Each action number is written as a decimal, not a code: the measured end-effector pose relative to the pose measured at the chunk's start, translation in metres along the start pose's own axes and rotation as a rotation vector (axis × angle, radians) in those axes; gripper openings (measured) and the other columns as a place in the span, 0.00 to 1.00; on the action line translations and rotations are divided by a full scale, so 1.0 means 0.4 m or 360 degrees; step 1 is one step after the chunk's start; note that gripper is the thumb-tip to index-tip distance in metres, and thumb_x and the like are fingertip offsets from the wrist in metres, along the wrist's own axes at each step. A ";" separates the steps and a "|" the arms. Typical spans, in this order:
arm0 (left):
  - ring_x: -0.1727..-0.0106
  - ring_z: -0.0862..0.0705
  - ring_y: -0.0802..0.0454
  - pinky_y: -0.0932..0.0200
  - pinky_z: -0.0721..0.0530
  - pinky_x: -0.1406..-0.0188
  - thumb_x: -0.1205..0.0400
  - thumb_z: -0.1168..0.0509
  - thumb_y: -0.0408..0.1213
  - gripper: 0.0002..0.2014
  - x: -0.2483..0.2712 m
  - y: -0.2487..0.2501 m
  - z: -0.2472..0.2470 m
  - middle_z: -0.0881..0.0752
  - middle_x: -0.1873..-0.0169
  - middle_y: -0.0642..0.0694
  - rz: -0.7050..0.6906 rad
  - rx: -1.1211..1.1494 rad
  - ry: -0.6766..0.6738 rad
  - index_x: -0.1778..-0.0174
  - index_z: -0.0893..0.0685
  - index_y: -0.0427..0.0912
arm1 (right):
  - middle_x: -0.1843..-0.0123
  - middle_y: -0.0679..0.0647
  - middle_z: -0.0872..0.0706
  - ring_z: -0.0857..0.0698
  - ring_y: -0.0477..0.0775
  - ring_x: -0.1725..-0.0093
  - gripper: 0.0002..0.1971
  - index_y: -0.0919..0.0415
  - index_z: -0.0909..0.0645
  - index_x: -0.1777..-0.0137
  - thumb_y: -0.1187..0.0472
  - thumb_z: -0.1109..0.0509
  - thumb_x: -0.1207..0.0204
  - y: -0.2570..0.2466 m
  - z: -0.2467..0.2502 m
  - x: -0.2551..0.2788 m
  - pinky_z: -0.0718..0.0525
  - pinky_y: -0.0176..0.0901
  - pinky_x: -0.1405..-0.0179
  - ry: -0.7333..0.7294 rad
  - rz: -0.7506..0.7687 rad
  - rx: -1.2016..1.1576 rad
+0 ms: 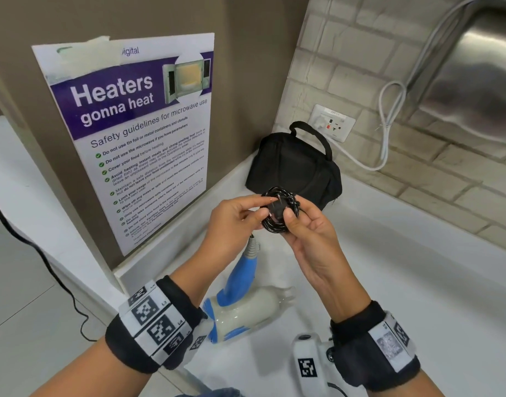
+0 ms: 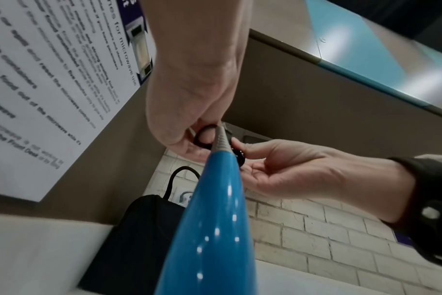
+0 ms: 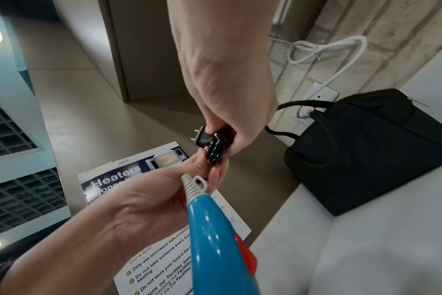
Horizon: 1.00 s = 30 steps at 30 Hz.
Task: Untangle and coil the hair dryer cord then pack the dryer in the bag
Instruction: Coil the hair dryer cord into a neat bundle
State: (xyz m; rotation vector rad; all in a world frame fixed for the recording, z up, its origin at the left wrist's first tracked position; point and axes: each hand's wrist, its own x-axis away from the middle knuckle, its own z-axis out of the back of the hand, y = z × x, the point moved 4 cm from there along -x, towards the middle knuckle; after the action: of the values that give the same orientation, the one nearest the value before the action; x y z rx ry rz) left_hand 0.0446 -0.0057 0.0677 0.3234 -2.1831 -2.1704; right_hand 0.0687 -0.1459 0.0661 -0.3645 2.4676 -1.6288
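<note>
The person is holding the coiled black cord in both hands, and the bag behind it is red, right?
Not quite. Both hands, left and right, do hold the coiled cord, but the bag behind it is black, not red. The head view shows it on the counter by the wall.

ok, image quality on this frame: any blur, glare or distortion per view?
Head view: sharp, wide-angle bending at the edges; coiled cord and poster readable; soft glare on the steel panel. Left wrist view: poster text smeared, hair dryer handle fills the foreground with specular dots. Right wrist view: plug fairly crisp, edges stretched, bright ceiling light top left.
</note>
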 end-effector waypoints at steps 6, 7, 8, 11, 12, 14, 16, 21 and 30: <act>0.56 0.10 0.55 0.55 0.14 0.45 0.29 0.24 0.38 0.13 0.002 0.011 -0.011 0.08 0.59 0.52 -0.0065 -0.0179 0.0013 0.50 0.10 0.54 | 0.41 0.62 0.13 0.13 0.58 0.42 0.16 0.59 0.21 0.41 0.64 0.29 0.30 0.003 0.002 0.006 0.14 0.46 0.47 0.0077 0.0040 0.0124; 0.57 0.10 0.53 0.52 0.12 0.47 0.29 0.24 0.41 0.11 0.004 0.012 -0.011 0.08 0.60 0.51 -0.0094 -0.0185 0.0052 0.52 0.10 0.53 | 0.41 0.62 0.14 0.13 0.57 0.42 0.15 0.59 0.21 0.41 0.64 0.30 0.28 0.007 0.000 0.008 0.14 0.46 0.46 0.0080 0.0031 0.0142; 0.58 0.10 0.51 0.49 0.12 0.49 0.29 0.24 0.43 0.09 0.006 0.012 -0.010 0.08 0.62 0.49 -0.0117 -0.0210 0.0086 0.53 0.09 0.51 | 0.40 0.62 0.14 0.13 0.57 0.41 0.14 0.61 0.22 0.39 0.66 0.32 0.25 0.011 -0.001 0.009 0.14 0.46 0.44 0.0077 0.0015 0.0141; 0.60 0.11 0.45 0.43 0.12 0.52 0.26 0.27 0.43 0.06 0.010 0.005 -0.011 0.09 0.64 0.45 -0.0147 -0.0226 0.0113 0.57 0.12 0.46 | 0.39 0.63 0.14 0.14 0.57 0.39 0.15 0.67 0.24 0.35 0.64 0.36 0.19 0.011 -0.003 0.013 0.15 0.47 0.40 0.0065 -0.0033 0.0119; 0.59 0.11 0.43 0.42 0.12 0.51 0.24 0.28 0.43 0.06 0.010 0.003 -0.011 0.09 0.64 0.43 -0.0143 -0.0217 0.0109 0.57 0.14 0.45 | 0.39 0.63 0.14 0.13 0.57 0.39 0.15 0.67 0.24 0.35 0.63 0.36 0.19 0.008 -0.004 0.014 0.15 0.48 0.40 0.0074 -0.0034 0.0143; 0.60 0.12 0.42 0.43 0.13 0.53 0.21 0.32 0.44 0.07 0.010 0.002 -0.012 0.10 0.65 0.41 -0.0147 -0.0273 0.0094 0.60 0.20 0.46 | 0.41 0.63 0.12 0.13 0.57 0.41 0.14 0.67 0.22 0.36 0.63 0.35 0.20 0.005 -0.001 0.015 0.14 0.48 0.41 0.0103 -0.0026 0.0204; 0.63 0.13 0.45 0.46 0.15 0.57 0.19 0.35 0.45 0.09 0.011 0.002 -0.014 0.11 0.67 0.41 -0.0170 -0.0365 0.0106 0.61 0.24 0.46 | 0.42 0.63 0.12 0.12 0.58 0.42 0.13 0.67 0.22 0.37 0.64 0.34 0.21 0.003 0.001 0.016 0.14 0.49 0.41 0.0129 -0.0017 0.0262; 0.60 0.13 0.42 0.40 0.14 0.55 0.17 0.39 0.45 0.10 0.017 0.011 -0.012 0.11 0.64 0.37 -0.0180 -0.0283 0.0221 0.57 0.27 0.42 | 0.39 0.62 0.15 0.12 0.57 0.42 0.15 0.61 0.24 0.38 0.66 0.31 0.23 -0.015 -0.002 0.021 0.15 0.54 0.40 0.0101 0.0037 0.0421; 0.69 0.14 0.51 0.56 0.15 0.66 0.16 0.42 0.48 0.11 -0.004 0.007 -0.008 0.12 0.69 0.44 -0.0097 -0.0384 0.0199 0.58 0.28 0.45 | 0.33 0.52 0.17 0.14 0.52 0.37 0.30 0.43 0.34 0.23 0.62 0.31 0.22 -0.024 0.000 0.022 0.15 0.49 0.39 -0.0166 -0.0101 0.0647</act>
State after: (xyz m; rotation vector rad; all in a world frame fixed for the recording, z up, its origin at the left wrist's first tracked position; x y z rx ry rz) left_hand 0.0464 -0.0086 0.0706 0.5025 -1.8467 -2.3434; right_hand 0.0614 -0.1520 0.0750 -0.4563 2.0025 -2.0219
